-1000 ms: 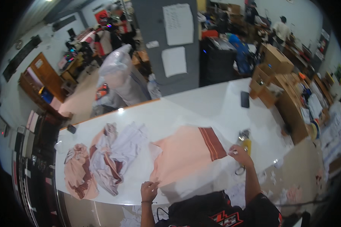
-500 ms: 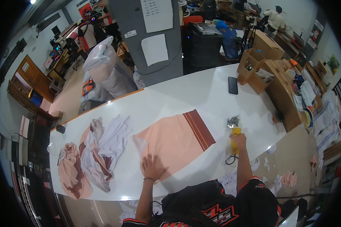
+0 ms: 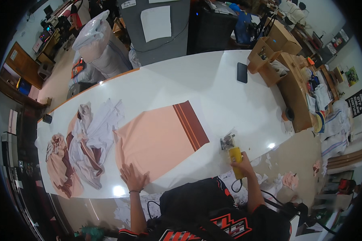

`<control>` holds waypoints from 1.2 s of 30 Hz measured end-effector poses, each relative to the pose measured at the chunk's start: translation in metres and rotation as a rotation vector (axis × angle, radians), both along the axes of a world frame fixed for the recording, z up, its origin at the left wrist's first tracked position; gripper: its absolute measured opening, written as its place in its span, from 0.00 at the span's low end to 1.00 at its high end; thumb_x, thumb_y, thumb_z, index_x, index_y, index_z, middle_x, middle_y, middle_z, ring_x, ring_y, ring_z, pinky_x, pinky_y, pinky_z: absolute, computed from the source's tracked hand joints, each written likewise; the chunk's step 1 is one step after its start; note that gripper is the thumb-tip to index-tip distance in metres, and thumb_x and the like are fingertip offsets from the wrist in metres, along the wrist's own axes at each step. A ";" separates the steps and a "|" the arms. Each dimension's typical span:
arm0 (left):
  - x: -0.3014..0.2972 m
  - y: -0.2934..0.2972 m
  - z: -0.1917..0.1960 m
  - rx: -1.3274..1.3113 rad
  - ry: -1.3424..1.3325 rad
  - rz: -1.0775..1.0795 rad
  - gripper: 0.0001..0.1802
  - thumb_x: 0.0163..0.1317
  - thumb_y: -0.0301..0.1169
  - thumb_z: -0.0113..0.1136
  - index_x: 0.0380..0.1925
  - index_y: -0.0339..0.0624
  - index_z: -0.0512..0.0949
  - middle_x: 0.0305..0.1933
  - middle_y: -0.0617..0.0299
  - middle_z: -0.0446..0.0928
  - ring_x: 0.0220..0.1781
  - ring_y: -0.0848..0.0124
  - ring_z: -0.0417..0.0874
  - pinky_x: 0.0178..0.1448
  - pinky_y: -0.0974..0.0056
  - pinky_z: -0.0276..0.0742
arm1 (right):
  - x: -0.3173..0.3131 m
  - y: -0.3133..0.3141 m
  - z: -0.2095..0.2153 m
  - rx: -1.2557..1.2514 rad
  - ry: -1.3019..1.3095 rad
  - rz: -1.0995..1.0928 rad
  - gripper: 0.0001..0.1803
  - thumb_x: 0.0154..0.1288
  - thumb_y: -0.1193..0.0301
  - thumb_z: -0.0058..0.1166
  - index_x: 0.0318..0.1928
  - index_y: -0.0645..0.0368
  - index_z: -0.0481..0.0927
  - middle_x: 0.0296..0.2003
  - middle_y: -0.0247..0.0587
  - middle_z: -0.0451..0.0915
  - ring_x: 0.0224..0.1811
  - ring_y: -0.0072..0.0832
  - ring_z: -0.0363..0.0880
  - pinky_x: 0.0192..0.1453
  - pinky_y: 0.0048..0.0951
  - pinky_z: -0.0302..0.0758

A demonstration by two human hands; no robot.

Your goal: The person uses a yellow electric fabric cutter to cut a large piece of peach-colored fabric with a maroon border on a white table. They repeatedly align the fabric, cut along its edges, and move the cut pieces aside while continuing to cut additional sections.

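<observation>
- The left hand (image 3: 132, 178) lies flat, fingers spread open, pressing on the near corner of the peach cloth (image 3: 157, 138).
- The cloth is spread smooth on the white table (image 3: 213, 88), about the middle of its length, with a band of brown stripes (image 3: 191, 124) along its right end.
- The right hand (image 3: 242, 162) is closed around the yellow handle of a small cutter (image 3: 231, 148), which rests on the table just off the cloth's right end, near the front edge.
- The cutter's metal head points away from the person, apart from the cloth.
- To the left of the cloth, a heap of crumpled white and brown fabric (image 3: 90, 140) touches its left edge, and a peach bundle (image 3: 58, 160) lies beyond that.
- A dark phone (image 3: 242, 72) sits at the far right of the table, well apart from the hands.
- Open cardboard boxes (image 3: 267, 56) stand past the table's right end.
</observation>
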State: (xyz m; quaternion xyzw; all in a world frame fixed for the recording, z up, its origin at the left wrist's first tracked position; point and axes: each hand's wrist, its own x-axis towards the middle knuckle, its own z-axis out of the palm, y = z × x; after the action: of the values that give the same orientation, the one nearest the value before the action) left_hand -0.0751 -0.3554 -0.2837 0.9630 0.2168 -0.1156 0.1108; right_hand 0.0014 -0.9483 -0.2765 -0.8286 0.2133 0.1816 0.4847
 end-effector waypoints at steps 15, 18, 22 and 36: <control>-0.018 -0.003 -0.021 0.075 -0.277 -0.041 0.54 0.59 0.59 0.66 0.81 0.48 0.59 0.86 0.41 0.50 0.87 0.40 0.47 0.85 0.31 0.39 | 0.008 0.099 0.077 -0.548 0.038 0.304 0.38 0.52 0.58 0.70 0.60 0.55 0.68 0.39 0.64 0.85 0.44 0.64 0.86 0.48 0.59 0.83; -0.019 -0.002 -0.023 0.076 -0.302 -0.043 0.54 0.59 0.58 0.67 0.81 0.47 0.59 0.86 0.41 0.50 0.87 0.40 0.47 0.85 0.31 0.40 | 0.019 0.103 0.083 -0.544 0.039 0.312 0.37 0.52 0.58 0.70 0.59 0.55 0.68 0.39 0.64 0.85 0.44 0.64 0.86 0.49 0.59 0.83; -0.017 -0.002 -0.022 0.066 -0.278 -0.026 0.54 0.59 0.59 0.67 0.80 0.47 0.60 0.86 0.40 0.50 0.87 0.40 0.47 0.84 0.31 0.40 | 0.031 0.105 0.080 -0.540 0.049 0.321 0.38 0.52 0.57 0.71 0.60 0.55 0.68 0.41 0.64 0.85 0.46 0.64 0.86 0.50 0.59 0.82; -0.017 0.000 -0.023 0.080 -0.277 -0.016 0.53 0.59 0.64 0.64 0.79 0.46 0.62 0.85 0.39 0.50 0.86 0.38 0.49 0.84 0.30 0.40 | 0.096 0.131 0.077 -0.511 0.030 0.318 0.38 0.50 0.59 0.71 0.60 0.57 0.69 0.49 0.65 0.83 0.52 0.63 0.84 0.56 0.58 0.81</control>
State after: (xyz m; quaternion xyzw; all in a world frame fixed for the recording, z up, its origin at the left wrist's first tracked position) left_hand -0.0921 -0.3557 -0.3067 0.9750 0.1963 0.0260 0.1005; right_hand 0.0969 -0.8177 -0.1999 -0.9440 0.1269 0.2076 0.2228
